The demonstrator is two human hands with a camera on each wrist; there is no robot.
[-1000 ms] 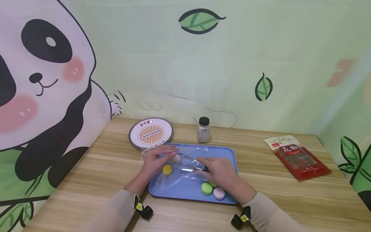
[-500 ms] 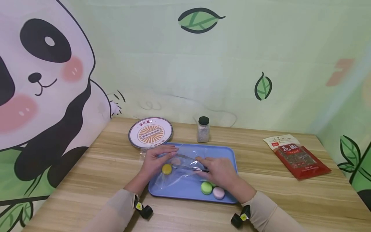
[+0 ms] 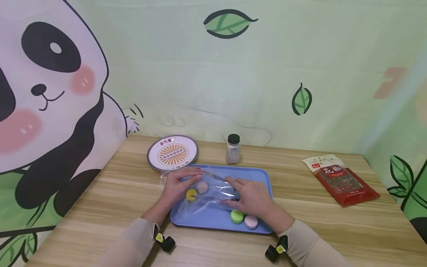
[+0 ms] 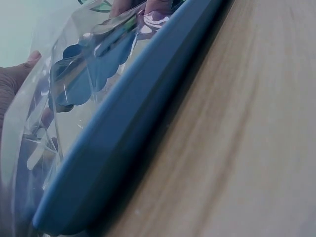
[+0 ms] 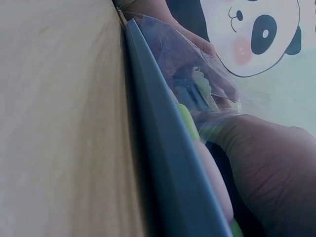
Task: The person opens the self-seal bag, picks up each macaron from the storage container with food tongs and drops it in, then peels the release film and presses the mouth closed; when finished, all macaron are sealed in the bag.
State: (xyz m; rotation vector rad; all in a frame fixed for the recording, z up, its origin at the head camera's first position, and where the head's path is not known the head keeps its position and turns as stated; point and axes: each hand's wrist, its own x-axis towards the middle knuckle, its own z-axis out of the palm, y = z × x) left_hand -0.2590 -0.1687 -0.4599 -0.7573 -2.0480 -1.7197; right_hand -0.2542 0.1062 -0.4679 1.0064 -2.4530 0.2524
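Note:
My right hand (image 3: 251,194) grips metal tongs (image 3: 217,177) with dark handles, their arms spread apart and reaching left into a clear plastic bag (image 3: 191,212). Scalloped tong ends show through the film in the left wrist view. My left hand (image 3: 178,181) holds the bag at its left side, thumb on the film. A pale pink macaron (image 3: 202,187) lies between the tong arms, seen through the plastic. The lower arm's tip overlaps a yellow macaron (image 3: 191,195) beside it. Below my right hand sit a green macaron (image 3: 237,216) and another pink macaron (image 3: 251,222).
A blue tray (image 3: 213,221) lies under the bag and hands on the wooden table (image 3: 300,230). Behind it stand a patterned plate (image 3: 172,152) at the left and a black-lidded jar (image 3: 233,149). A red spice packet (image 3: 347,185) lies at the right.
The tongs' arms have spread wider, the lower one swinging toward me over the yellow macaron. The pink macaron between them now shows more fully. Both hands have kept nearly the same place.

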